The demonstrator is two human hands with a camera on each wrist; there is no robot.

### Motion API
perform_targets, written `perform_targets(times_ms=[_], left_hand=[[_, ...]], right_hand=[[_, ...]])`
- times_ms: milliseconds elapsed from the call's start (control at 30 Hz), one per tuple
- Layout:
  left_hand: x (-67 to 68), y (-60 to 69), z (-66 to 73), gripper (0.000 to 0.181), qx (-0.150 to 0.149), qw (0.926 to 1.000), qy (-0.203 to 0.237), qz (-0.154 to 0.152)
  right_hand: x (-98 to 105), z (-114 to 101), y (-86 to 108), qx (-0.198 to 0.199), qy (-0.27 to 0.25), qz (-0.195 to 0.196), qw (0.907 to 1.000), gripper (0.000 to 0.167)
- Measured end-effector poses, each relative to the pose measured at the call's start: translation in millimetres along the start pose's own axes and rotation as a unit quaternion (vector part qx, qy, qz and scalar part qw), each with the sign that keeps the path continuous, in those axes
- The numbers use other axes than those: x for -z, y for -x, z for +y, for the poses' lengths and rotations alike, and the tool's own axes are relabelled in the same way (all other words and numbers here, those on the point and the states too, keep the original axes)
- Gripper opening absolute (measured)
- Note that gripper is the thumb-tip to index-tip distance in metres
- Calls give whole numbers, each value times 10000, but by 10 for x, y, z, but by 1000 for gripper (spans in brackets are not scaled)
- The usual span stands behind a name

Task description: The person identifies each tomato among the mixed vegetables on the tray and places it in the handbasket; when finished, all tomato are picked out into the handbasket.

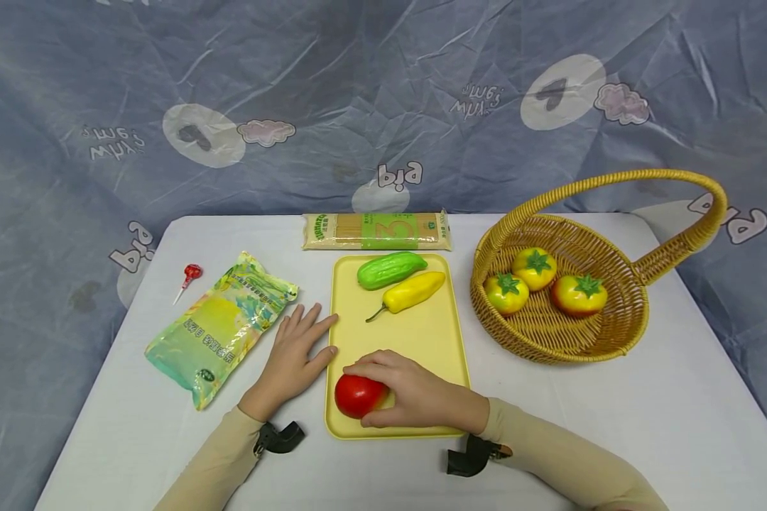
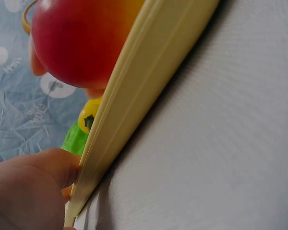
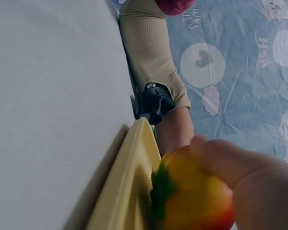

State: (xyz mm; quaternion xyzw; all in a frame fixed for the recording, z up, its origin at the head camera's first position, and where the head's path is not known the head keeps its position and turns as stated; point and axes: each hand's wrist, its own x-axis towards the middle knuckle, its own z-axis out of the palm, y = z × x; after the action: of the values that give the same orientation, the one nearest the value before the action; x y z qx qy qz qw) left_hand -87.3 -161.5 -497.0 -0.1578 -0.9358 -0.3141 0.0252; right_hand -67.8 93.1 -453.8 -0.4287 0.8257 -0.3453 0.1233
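Observation:
Over the near left part of the yellow tray (image 1: 396, 341), my right hand (image 1: 415, 394) grips a red and yellow tomato (image 1: 356, 396), its thumb and fingers bent round the sides. In the right wrist view the green leafy top of that tomato (image 3: 192, 196) faces the tray. My left hand (image 1: 297, 355) lies with fingers spread at the tray's left edge, its thumb touching the rim, as the left wrist view also shows. Further back on the tray are a green bumpy cucumber-like vegetable (image 1: 391, 270) and a yellow pepper (image 1: 415, 291).
To the right stands a wicker basket (image 1: 633, 333) with a tall handle, holding three yellow-red tomatoes (image 1: 578, 294). Behind the tray lies a pack of noodles (image 1: 377, 231). A green-yellow packet (image 1: 220, 326) and a red lollipop (image 1: 192, 272) lie on the left of the white table (image 1: 530, 440).

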Motion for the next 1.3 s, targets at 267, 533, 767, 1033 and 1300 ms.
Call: perform_targets(times_ms=[267,533,767,1033,1300], left_hand=[[5,-1,4,52,4,10000,59,-13],[4,-1,5,52,-7,10000,45,-19],[-1,-3,-6,52,-44,10000,31,8],[-1,4,-12,52,-29,10000,-4,-7],[0,-2,-6,52,-63,10000,-36,8]], right_hand=[[28,6,-3,-442,-52,535,9976,61],[49,49,-14,-107,-156,1077,9940,45],[49,118,-32,1001,-272,1225,9870,9],[184,88,1,534,381,188,9977,62],[160,103,-13,529,493,283,9970,55]])
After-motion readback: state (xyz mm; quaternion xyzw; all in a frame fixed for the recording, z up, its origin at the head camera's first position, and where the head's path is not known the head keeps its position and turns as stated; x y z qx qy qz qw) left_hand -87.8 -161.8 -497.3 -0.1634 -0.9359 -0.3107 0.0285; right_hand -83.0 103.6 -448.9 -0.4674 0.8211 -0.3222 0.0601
